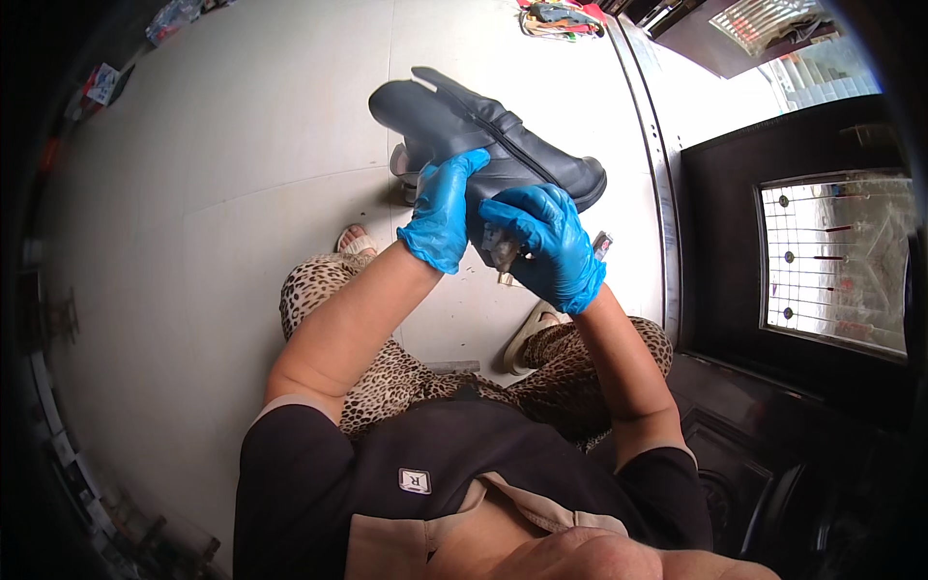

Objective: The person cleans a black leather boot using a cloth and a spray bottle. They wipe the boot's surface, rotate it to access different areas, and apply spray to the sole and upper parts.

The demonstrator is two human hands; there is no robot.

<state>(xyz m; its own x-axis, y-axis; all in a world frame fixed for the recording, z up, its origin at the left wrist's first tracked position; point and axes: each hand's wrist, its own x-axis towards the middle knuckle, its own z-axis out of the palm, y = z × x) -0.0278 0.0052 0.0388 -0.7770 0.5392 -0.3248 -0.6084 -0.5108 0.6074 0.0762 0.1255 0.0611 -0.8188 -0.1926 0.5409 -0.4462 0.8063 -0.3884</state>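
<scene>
A black leather ankle boot (464, 119) with a side zipper and a strap is held up before me, its toe toward the right. My left hand (446, 206), in a blue disposable glove, grips the boot's near side, the thumb along the leather. My right hand (547, 243), gloved alike, is closed around a small grey-brown object (502, 250) close to the boot's sole side; its exact kind cannot be made out. Behind the boot part of another dark shoe (401, 161) shows, mostly hidden.
On the pale tiled floor (275, 138) between my feet lie dark crumbs and a small flat piece (509, 279). A small packet (602, 245) lies right of my right hand. Colourful items (562, 20) rest at the far side. A dark door (725, 239) with a glazed panel stands at right.
</scene>
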